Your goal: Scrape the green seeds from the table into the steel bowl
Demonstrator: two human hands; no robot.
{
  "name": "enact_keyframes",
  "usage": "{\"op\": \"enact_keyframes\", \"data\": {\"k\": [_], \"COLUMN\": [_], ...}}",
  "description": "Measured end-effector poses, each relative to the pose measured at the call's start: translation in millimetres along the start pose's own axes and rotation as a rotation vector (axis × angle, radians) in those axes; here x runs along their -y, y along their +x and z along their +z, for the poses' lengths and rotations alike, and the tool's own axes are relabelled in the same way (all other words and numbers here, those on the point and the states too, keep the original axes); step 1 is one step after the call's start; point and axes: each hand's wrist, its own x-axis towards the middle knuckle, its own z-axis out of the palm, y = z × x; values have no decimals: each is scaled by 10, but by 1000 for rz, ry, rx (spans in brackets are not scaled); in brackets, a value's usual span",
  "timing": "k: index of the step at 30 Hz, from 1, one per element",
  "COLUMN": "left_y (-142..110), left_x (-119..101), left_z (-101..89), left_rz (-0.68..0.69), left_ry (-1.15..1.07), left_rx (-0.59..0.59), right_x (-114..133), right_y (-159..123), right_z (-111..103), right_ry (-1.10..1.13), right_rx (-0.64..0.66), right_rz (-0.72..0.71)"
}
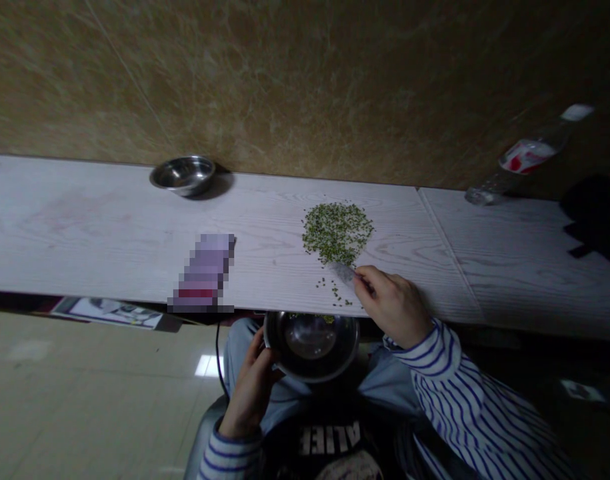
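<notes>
A loose patch of small green bean-like grains (337, 230) is spread over the white wood-grain counter, with a few stray ones trailing to the front edge. At the patch's near side, my right hand (392, 300) pinches a small, flat grey piece (343, 272), whose exact kind I cannot make out. Below the counter's edge, a steel bowl (312, 377) rests over my lap, and some of the green grains show near its far rim. My left hand (255, 383) grips this bowl by its left rim, thumb over the edge.
Against the wall stands another steel bowl (183, 175) on the counter (269, 233). A phone-like, blurred-out purple object (205, 270) lies near the front edge. To the right are a leaning clear plastic bottle (527, 157) and a dark object (597, 220). A black cable (218, 357) hangs down.
</notes>
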Motion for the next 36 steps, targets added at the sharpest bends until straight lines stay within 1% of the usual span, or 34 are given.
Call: {"op": "enact_keyframes", "data": {"k": [4, 8, 11, 15, 21, 25, 30, 36], "left_y": [-20, -5, 23, 50, 32, 14, 17, -17], "left_x": [-53, -25, 9, 10, -15, 3, 28, 24], "left_z": [15, -41, -85, -95, -39, 1, 35, 52], "left_rz": [-10, 0, 9, 16, 26, 25, 37, 22], "left_ry": [-15, -5, -3, -17, -16, -20, 20, 18], "left_rx": [7, 4, 12, 7, -9, 4, 47, 10], "right_x": [36, 80, 72, 17, 25, 20, -56, -89], "right_y": [99, 146, 114, 59, 27, -38, -112, -193], "right_z": [53, 76, 53, 16, 0, -28, -74, -97], "right_ry": [-41, -58, -28, -16, -28, 2, 16, 31], "right_rx": [20, 44, 61, 47, 67, 33, 2, 10], "right_rz": [-11, -11, -38, -48, -38, -43, -4, -13]}}
